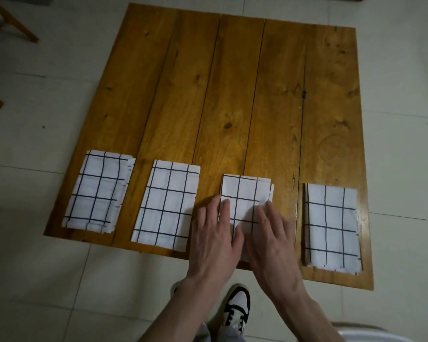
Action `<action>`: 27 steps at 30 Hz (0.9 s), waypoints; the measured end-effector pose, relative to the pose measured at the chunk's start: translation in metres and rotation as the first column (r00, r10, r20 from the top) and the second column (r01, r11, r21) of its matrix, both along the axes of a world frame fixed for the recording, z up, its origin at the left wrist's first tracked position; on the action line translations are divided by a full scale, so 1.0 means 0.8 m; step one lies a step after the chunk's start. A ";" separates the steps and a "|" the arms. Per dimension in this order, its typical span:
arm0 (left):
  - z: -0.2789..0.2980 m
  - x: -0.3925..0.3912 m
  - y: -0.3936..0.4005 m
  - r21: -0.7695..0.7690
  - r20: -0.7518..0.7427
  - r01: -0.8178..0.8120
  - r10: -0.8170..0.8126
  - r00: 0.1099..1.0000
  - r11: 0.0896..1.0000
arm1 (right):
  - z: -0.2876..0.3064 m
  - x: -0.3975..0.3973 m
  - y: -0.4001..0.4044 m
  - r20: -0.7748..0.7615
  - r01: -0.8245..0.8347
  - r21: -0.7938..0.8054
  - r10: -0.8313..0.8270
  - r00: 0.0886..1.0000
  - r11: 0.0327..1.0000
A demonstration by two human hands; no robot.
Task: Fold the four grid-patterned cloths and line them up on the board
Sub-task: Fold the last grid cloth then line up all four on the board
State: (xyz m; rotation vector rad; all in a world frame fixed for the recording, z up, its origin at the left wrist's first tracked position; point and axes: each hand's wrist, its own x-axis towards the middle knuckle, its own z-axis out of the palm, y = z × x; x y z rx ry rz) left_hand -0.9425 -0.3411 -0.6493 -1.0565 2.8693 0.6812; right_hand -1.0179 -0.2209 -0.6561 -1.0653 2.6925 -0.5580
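Several white cloths with a black grid lie folded in a row along the near edge of the wooden board (232,95). From left to right they are the first cloth (99,191), the second cloth (167,206), the third cloth (245,191) and the fourth cloth (331,225). My left hand (213,238) lies flat with straight fingers on the third cloth's left edge. My right hand (269,238) presses flat on the same cloth's right half. Both hands hide its near part.
The board lies on a pale tiled floor (35,267). Wooden chair legs (15,23) stand at the far left. My shoe (236,307) is just in front of the board's near edge. A white rim (371,335) shows at the bottom right.
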 end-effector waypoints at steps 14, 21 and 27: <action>-0.010 -0.002 -0.013 -0.050 -0.036 0.048 -0.050 0.998 0.998 | -0.001 0.000 -0.012 -0.051 0.019 -0.011 -0.020 0.999 1.000; -0.010 -0.002 -0.013 -0.057 -0.003 0.051 -0.051 0.999 0.997 | 0.000 0.001 -0.015 -0.072 0.038 -0.029 -0.040 0.997 0.999; -0.012 0.001 -0.009 -0.069 0.029 0.076 -0.074 0.997 0.995 | 0.005 0.000 -0.012 0.040 0.085 -0.031 -0.083 0.996 0.996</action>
